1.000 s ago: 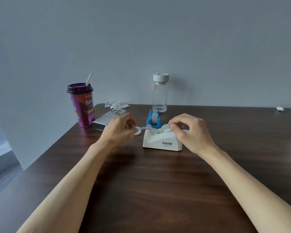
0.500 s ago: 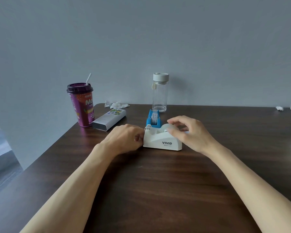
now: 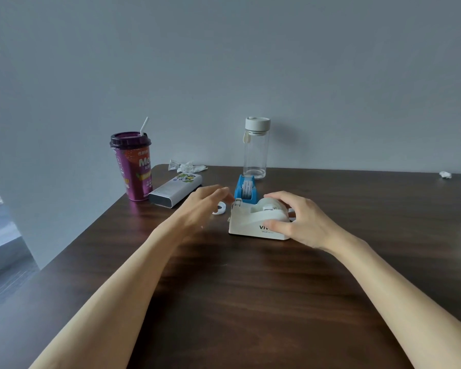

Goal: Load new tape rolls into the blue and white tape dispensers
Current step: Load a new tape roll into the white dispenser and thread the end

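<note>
White tape dispenser (image 3: 253, 222) gripped by the right hand (image 3: 301, 222) on the dark wooden table (image 3: 250, 302).

In the head view, the white dispenser is seen near the middle of the table with a clear tape roll (image 3: 270, 205) seated in its cradle; the right hand is wrapped around its right end, thumb pressed on the near side face and fingers curled over the far side. The left hand (image 3: 200, 209) is held just left of the dispenser's cutter end, fingers loosely extended and slightly blurred, with nothing seen in its grasp. A small white ring-shaped piece (image 3: 221, 209) lies on the table beside its fingertips. The blue tape dispenser (image 3: 245, 189), a roll in it, stands just behind the white one. Farther back are seen a clear bottle (image 3: 256, 150), a purple cup (image 3: 133, 166) and a white box (image 3: 175, 190).
</note>
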The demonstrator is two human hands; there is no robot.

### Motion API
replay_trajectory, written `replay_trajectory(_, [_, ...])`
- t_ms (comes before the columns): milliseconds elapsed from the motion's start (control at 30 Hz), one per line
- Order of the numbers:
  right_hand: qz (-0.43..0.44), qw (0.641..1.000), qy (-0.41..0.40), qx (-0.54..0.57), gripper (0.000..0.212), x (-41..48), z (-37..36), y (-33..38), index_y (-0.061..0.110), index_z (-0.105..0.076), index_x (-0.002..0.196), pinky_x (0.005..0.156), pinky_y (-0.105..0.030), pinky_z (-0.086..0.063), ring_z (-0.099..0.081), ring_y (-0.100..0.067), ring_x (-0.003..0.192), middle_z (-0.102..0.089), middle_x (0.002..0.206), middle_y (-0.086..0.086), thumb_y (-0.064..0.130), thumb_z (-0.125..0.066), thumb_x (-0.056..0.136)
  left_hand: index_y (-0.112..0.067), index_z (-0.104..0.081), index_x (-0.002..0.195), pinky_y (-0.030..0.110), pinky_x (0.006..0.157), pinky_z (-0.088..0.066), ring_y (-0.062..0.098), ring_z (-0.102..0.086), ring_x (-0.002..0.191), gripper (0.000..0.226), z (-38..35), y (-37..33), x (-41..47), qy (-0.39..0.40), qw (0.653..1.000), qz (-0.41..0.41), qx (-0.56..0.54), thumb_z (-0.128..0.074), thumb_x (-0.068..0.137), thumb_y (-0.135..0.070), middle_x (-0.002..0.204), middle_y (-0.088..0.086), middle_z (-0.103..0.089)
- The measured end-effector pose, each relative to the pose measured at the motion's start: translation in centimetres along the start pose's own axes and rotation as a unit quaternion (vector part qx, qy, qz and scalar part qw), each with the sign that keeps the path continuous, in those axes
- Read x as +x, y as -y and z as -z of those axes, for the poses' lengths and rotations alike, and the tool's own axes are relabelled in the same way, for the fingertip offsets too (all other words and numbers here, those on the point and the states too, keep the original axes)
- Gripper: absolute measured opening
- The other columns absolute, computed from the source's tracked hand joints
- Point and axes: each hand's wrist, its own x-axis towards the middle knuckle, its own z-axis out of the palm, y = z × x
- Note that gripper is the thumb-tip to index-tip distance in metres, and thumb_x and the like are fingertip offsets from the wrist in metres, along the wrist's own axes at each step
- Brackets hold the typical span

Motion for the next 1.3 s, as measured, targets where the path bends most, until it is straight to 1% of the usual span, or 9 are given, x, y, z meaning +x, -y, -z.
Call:
replay_trajectory(67, [0.002, 1.000, 0.000, -0.003, 0.057, 0.10, -0.07, -0.14, 0.029, -0.049, 0.133, 0.079, -0.017, -0.044, -0.054, -0.010, 0.108, -0.058, 0.124, 0.008, 0.034, -0.070, 0.080, -0.026, -0.066, 0.093, 0.027, 0.046, -0.044, 0.017, -0.057, 0.088, 0.032, -0.12, 0.11, 0.09, 0.018, 1.000, 0.019, 0.009, -0.039, 0.098, -0.043, 0.110, -0.001, -0.064])
replay_trajectory(233, [0.002, 1.000, 0.004, -0.006, 0.057, 0.20, -0.20, -0.19, 0.028, -0.048, 0.134, 0.082, -0.020, -0.046, -0.053, -0.012, 0.109, -0.057, 0.125, 0.007, 0.033, -0.069, 0.082, -0.020, -0.065, 0.094, 0.026, 0.047, -0.042, 0.018, -0.051, 0.085, 0.032, -0.20, 0.26, 0.08, 0.042, 0.998, 0.038, -0.027, -0.040, 0.099, -0.040, 0.111, 0.009, -0.061])
replay_trajectory(433, [0.003, 1.000, 0.002, -0.008, 0.057, 0.25, -0.22, -0.20, 0.027, -0.047, 0.135, 0.079, -0.018, -0.046, -0.053, -0.012, 0.110, -0.057, 0.127, 0.006, 0.031, -0.069, 0.082, -0.022, -0.062, 0.097, 0.025, 0.053, -0.044, 0.016, -0.051, 0.086, 0.026, -0.12, 0.23, 0.26, 0.062, 0.996, 0.052, -0.027, -0.042, 0.098, -0.040, 0.105, 0.007, -0.058])
replay_trajectory(600, [0.002, 1.000, -0.001, -0.007, 0.056, 0.28, -0.28, -0.20, 0.028, -0.047, 0.134, 0.083, -0.020, -0.047, -0.053, -0.013, 0.111, -0.057, 0.128, 0.005, 0.031, -0.069, 0.083, -0.014, -0.060, 0.105, 0.025, 0.055, -0.043, 0.013, -0.047, 0.080, 0.025, -0.29, 0.39, 0.20, 0.071, 0.996, 0.045, -0.022, -0.046, 0.098, -0.034, 0.090, 0.003, -0.053])
replay_trajectory(733, [0.003, 1.000, 0.000, -0.008, 0.054, 0.27, -0.29, -0.16, 0.028, -0.048, 0.133, 0.081, -0.019, -0.046, -0.054, -0.013, 0.110, -0.057, 0.127, 0.005, 0.031, -0.069, 0.083, -0.019, -0.058, 0.096, 0.023, 0.054, -0.044, 0.012, -0.045, 0.071, 0.015, -0.21, 0.59, 0.10, 0.076, 0.996, 0.033, -0.024, -0.047, 0.098, -0.030, 0.086, 0.002, -0.052])
replay_trajectory(833, [0.002, 1.000, 0.002, -0.008, 0.054, 0.29, -0.33, -0.22, 0.029, -0.048, 0.133, 0.081, -0.019, -0.047, -0.054, -0.012, 0.110, -0.057, 0.128, 0.005, 0.031, -0.068, 0.083, -0.018, -0.058, 0.094, 0.023, 0.054, -0.042, 0.012, -0.045, 0.071, 0.015, -0.18, 0.55, 0.16, 0.080, 0.995, 0.036, -0.041, -0.047, 0.099, -0.028, 0.085, 0.002, -0.051])
replay_trajectory(967, [0.001, 1.000, 0.003, -0.013, 0.055, 0.28, -0.31, -0.10, 0.029, -0.048, 0.133, 0.083, -0.021, -0.049, -0.054, -0.012, 0.110, -0.057, 0.128, 0.005, 0.032, -0.068, 0.083, -0.016, -0.059, 0.097, 0.024, 0.054, -0.041, 0.014, -0.048, 0.075, 0.016, -0.08, 0.48, 0.29, 0.077, 0.992, 0.059, -0.081, -0.051, 0.097, -0.030, 0.088, 0.001, -0.058])
replay_trajectory(1100, [0.000, 1.000, 0.001, -0.011, 0.054, 0.21, -0.25, -0.02, 0.028, -0.048, 0.133, 0.085, -0.023, -0.050, -0.054, -0.013, 0.111, -0.057, 0.129, 0.004, 0.031, -0.068, 0.083, -0.019, -0.058, 0.101, 0.023, 0.053, -0.041, 0.012, -0.049, 0.073, 0.011, -0.03, 0.89, 0.38, 0.062, 0.994, 0.057, -0.068, -0.058, 0.093, -0.027, 0.085, -0.003, -0.063])
replay_trajectory(1300, [-0.003, 1.000, 0.005, -0.010, 0.055, 0.12, -0.17, 0.12, 0.028, -0.047, 0.134, 0.084, -0.022, -0.049, -0.053, -0.013, 0.110, -0.057, 0.129, 0.004, 0.031, -0.068, 0.083, -0.019, -0.058, 0.103, 0.025, 0.059, -0.041, 0.009, -0.051, 0.074, 0.011, -0.04, 0.92, 0.41, 0.021, 0.996, 0.050, -0.068, -0.059, 0.092, -0.022, 0.088, -0.002, -0.065])
